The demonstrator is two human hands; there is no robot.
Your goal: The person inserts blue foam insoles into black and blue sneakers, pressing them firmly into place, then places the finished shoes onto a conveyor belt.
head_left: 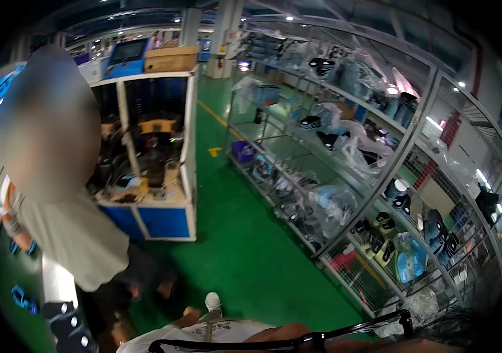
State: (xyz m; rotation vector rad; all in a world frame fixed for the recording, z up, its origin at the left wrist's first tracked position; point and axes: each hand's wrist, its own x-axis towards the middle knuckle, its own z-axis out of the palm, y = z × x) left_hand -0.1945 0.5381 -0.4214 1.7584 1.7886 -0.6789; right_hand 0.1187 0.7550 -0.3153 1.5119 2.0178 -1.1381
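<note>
At the lower edge, a small patch of skin beside my white shirt seems to be my left hand; its fingers are too blurred to read. Bare skin of my right arm crosses behind a black glasses frame, and its fingers cannot be made out. Nothing held shows at either hand. A white shoe rests on the green floor just ahead of the shirt. Black footwear pieces with white ovals lie at the lower left, apart from my hands.
A person in a pale green shirt stands close on the left. Beyond is a blue-and-white machine cabinet with a cardboard box on top. Wire-mesh metal racks with footwear parts and plastic bags line the right of the green floor.
</note>
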